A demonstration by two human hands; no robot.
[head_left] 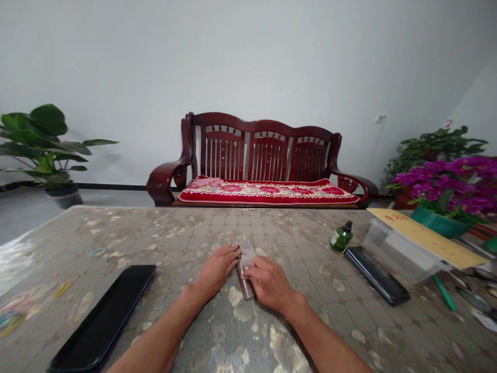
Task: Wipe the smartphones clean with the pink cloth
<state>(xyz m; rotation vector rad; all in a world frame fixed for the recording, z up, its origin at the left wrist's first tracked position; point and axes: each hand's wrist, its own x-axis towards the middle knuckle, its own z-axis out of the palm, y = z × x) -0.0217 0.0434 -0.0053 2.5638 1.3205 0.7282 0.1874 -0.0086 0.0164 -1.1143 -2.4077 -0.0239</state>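
Note:
A slim, pale pinkish-grey slab that looks like a phone (247,291) lies on the table in front of me, its lower edge shiny. Along its upper left edge rests my left hand (220,264), the fingertips close together and pressed on it, the thumb hidden. My right hand (267,282) is curled closed over the slab's right side. Its fingertips meet near the middle of the surface, and whatever they pinch is too small to make out. A greyish, cloth-like patch (247,252) shows at the slab's far end; I cannot tell if it is separate.
Left on the table lies a large black phone or tablet (106,316), with yellow rubber bands (62,288) beyond it. To the right are a green bottle (341,237), a black case (376,274), a clear plastic box (404,254) and purple flowers (454,178). A wooden bench (264,150) stands behind.

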